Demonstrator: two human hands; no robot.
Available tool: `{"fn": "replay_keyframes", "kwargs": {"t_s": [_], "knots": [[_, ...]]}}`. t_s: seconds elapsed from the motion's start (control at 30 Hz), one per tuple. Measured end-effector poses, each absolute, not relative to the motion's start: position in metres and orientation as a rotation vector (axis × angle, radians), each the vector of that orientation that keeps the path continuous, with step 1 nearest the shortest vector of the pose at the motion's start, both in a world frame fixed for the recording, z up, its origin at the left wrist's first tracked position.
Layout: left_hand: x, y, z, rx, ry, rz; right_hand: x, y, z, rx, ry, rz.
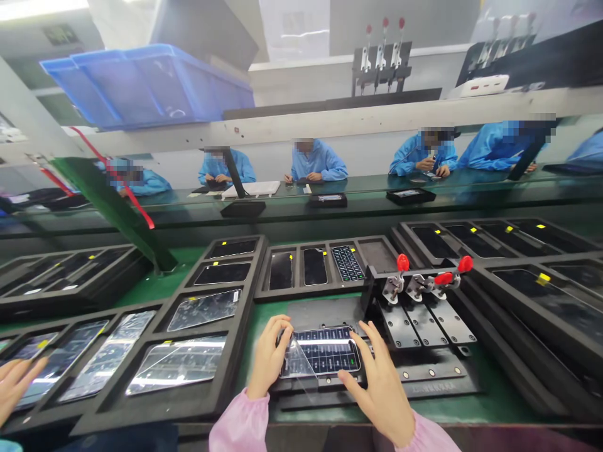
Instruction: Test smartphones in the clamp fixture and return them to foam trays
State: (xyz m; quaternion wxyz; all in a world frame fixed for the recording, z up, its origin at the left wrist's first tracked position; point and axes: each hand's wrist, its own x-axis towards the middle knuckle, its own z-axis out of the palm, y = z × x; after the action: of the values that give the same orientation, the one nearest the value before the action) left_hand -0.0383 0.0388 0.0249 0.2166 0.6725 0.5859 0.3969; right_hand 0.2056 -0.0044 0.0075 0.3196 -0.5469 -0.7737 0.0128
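Note:
A smartphone (332, 351) with a lit screen of dark tiles lies on the black fixture in front of me. Clear film (304, 364) lies over its left part, with a loose diagonal edge hanging past the near side. My left hand (272, 355) is closed at the phone's left end, thumb and forefinger pinching the film there. At the right end, my right hand (379, 383) holds the phone by its edges, thumb on the near side and forefinger on the far side. The fixture's toggle clamps (417, 285) with red knobs stand raised beyond my right hand.
Black foam trays (226, 370) of phones flank the fixture left and right; another tray (311, 289) stands behind it. A co-worker's hand (19, 383) reaches over the left tray. People in blue (318, 160) sit across the line. A blue bin (146, 88) rests on the shelf above.

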Motion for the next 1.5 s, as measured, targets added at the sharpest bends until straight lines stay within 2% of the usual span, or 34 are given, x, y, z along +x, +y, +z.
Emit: {"fn": "replay_keyframes", "kwargs": {"t_s": [0.23,0.5,0.7,1.2,1.3,1.4,1.5], "knots": [[-0.039,0.040,0.024,1.812,1.615,1.140,0.203,-0.002,0.014,-1.414,-2.069,0.008],[0.014,0.040,0.029,1.832,1.454,1.127,0.239,-0.040,0.038,-0.953,-1.700,-0.056],[0.050,0.043,0.035,1.844,1.337,1.085,0.274,-0.050,0.036,-1.022,-1.584,-0.146],[0.044,0.050,0.035,2.063,1.384,1.054,0.295,-0.036,0.024,-1.156,-1.669,-0.142],[0.038,0.053,0.036,2.165,1.370,1.046,0.295,-0.024,0.048,-1.088,-1.613,-0.253],[0.033,0.056,0.037,2.255,1.370,1.044,0.289,0.006,0.098,-0.977,-1.606,-0.397],[0.032,0.059,0.036,2.324,1.377,1.036,0.279,0.047,0.149,-1.082,-1.793,-0.423]]}}
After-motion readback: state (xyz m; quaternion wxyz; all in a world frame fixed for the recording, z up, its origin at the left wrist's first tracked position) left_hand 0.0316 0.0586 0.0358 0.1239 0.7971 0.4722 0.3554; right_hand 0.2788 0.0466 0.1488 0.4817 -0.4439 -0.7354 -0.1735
